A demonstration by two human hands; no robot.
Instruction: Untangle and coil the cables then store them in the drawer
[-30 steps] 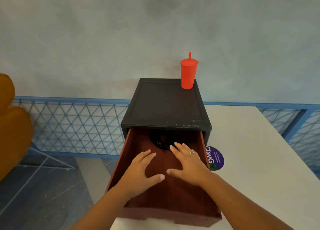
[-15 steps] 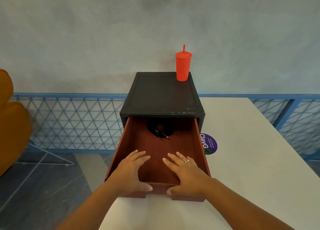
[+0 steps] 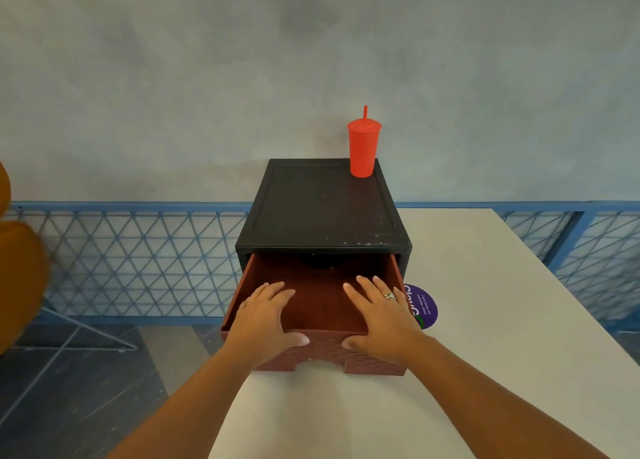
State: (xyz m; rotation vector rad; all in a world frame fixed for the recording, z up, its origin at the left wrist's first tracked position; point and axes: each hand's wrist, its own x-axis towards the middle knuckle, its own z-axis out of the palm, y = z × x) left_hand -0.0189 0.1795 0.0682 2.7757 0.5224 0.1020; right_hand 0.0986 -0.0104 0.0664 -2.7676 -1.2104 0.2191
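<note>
Reddish-brown wooden drawer (image 3: 320,356) stands partly out of black box cabinet (image 3: 322,209) on white table (image 3: 485,337). Left hand (image 3: 268,316) and right hand (image 3: 379,316) lie flat over the drawer's near front panel, fingers straight and spread inside the rim, thumbs against the outer face. Black coiled cable (image 3: 323,264) sits at the drawer's far end, mostly hidden under the cabinet. Red lidded plastic cup with straw (image 3: 363,150) stands on the cabinet's far right corner.

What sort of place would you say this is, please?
Probably a café or shared workspace: a white table beside a blue mesh railing, a purple branded sticker on it, and a red straw tumbler.
</note>
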